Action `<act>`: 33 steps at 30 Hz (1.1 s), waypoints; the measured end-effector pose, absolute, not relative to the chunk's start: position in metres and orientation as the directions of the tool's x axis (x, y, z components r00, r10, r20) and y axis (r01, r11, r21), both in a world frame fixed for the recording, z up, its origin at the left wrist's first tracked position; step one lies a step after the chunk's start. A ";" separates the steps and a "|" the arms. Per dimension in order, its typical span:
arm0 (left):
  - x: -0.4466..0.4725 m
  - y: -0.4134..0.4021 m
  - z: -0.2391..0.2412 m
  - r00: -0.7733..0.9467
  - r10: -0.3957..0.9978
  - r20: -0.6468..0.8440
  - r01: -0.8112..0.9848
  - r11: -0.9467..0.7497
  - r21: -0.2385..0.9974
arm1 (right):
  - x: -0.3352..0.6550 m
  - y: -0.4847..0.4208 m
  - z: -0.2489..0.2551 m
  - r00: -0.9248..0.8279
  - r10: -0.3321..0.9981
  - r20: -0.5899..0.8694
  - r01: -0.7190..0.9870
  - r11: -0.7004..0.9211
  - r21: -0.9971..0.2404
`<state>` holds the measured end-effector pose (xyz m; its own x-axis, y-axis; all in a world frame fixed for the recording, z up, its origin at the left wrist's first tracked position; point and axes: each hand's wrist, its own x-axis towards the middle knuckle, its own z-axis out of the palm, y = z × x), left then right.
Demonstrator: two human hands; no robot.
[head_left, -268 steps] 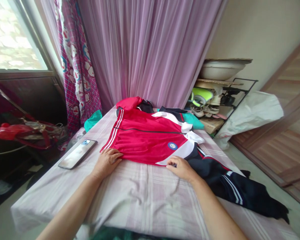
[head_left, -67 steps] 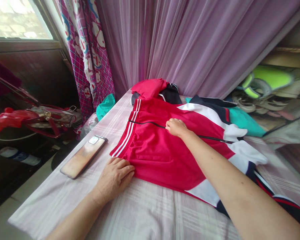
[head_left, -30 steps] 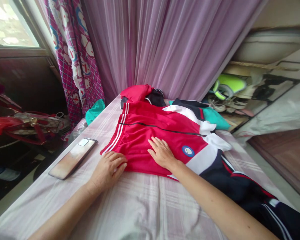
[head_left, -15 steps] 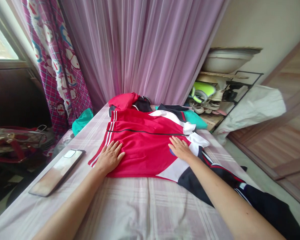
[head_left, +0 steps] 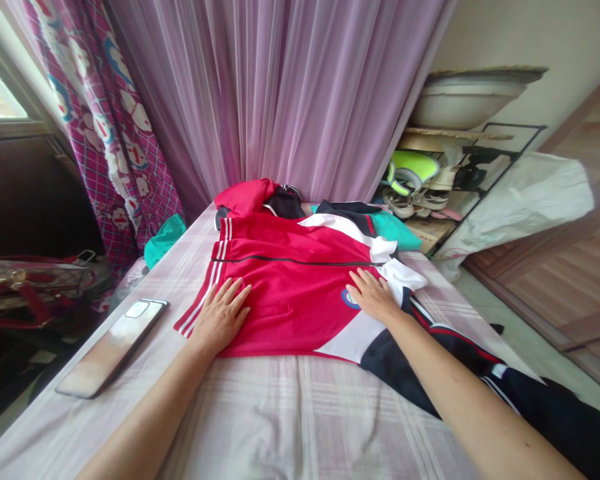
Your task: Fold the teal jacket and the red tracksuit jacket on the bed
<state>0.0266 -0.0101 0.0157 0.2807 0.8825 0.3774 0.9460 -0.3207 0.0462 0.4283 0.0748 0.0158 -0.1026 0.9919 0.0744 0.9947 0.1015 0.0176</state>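
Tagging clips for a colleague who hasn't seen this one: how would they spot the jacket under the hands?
In front of the purple curtain is a cloth-covered table. The jacket lies on it, left hand at the striped hem, right hand by the round badge. Unlike the bunched red garment behind it, it is spread out, showing a long black zip.

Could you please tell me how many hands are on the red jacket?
2: the left hand at the striped hem, the right hand partly over the round badge.
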 end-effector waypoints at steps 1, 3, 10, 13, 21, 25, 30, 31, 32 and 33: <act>0.026 -0.010 0.015 0.323 0.863 0.388 0.927 -0.371 0.055 | 0.431 0.075 0.015 -0.082 0.994 0.075 0.997 0.081 0.019; 0.026 -0.011 0.014 0.392 0.829 0.399 0.884 -0.460 0.088 | 0.433 0.074 0.016 -0.034 0.996 0.082 0.999 0.032 0.024; 0.039 -0.021 0.012 0.454 0.817 0.355 0.843 -0.524 0.126 | 0.374 0.046 0.036 -0.160 0.971 0.178 0.980 0.178 -0.090; 0.044 -0.024 0.012 0.444 0.838 0.317 0.866 -0.492 0.087 | 0.339 0.025 0.037 -0.370 0.911 0.181 0.911 0.394 -0.123; 0.045 -0.027 0.014 0.416 0.864 0.284 0.889 -0.452 0.071 | 0.327 0.010 0.024 -0.446 0.891 0.081 0.877 0.453 -0.159; 0.045 -0.028 0.018 0.412 0.873 0.261 0.887 -0.450 0.105 | 0.327 0.010 0.026 -0.450 0.890 0.077 0.876 0.456 -0.159; 0.043 -0.027 0.017 0.431 0.856 0.286 0.873 -0.476 0.108 | 0.328 0.008 0.028 -0.419 0.905 0.075 0.895 0.425 -0.135; 0.042 -0.027 0.017 0.430 0.855 0.292 0.873 -0.475 0.107 | 0.330 0.009 0.027 -0.401 0.913 0.076 0.905 0.407 -0.125; 0.042 -0.026 0.016 0.427 0.855 0.295 0.874 -0.474 0.106 | 0.334 0.010 0.026 -0.377 0.923 0.074 0.917 0.383 -0.114; 0.042 -0.026 0.015 0.425 0.856 0.295 0.876 -0.471 0.105 | 0.340 0.013 0.025 -0.347 0.935 0.070 0.930 0.353 -0.104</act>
